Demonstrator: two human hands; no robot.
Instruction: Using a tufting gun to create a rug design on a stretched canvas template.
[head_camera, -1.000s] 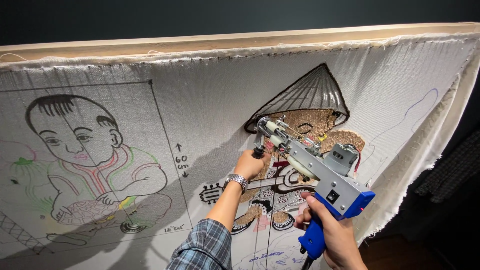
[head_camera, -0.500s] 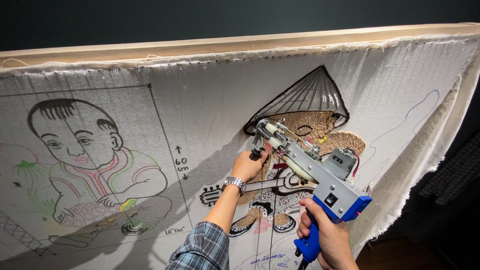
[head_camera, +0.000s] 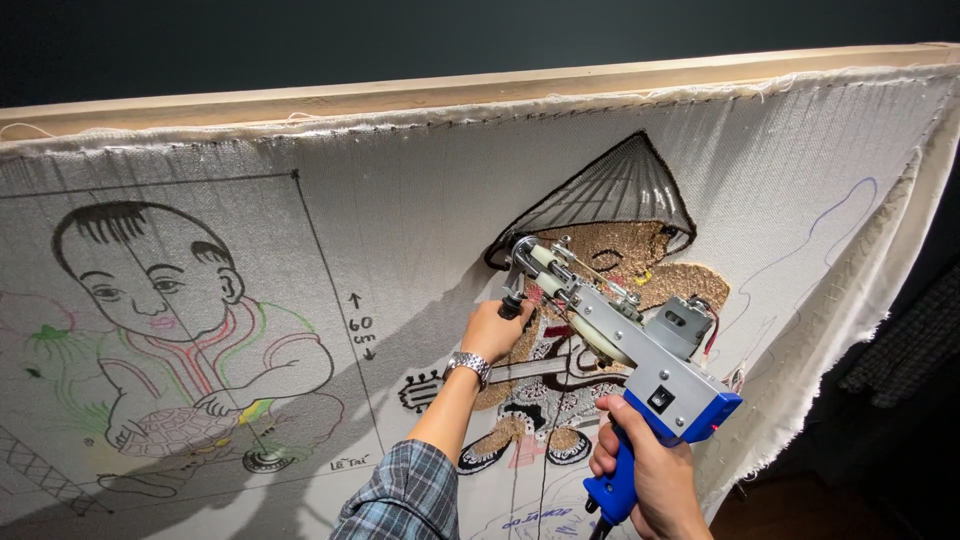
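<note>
A grey and blue tufting gun (head_camera: 640, 350) points its tip at a white cloth (head_camera: 400, 230) stretched on a wooden frame (head_camera: 480, 90). My right hand (head_camera: 650, 470) grips the gun's blue rear handle at the bottom. My left hand (head_camera: 495, 328), with a metal wristwatch, holds the black front handle near the tip. The tip rests at the left edge of a partly tufted figure (head_camera: 600, 290) with a dark-outlined conical hat and brown filling.
A line drawing of a seated child (head_camera: 170, 320) fills the left of the cloth, boxed by ruled lines with a small arrow mark. Loose cloth (head_camera: 860, 300) hangs off the frame's right side. Dark wall lies behind.
The gun and both hands have shifted slightly up and left along the figure's edge. The view has tilted a little.
</note>
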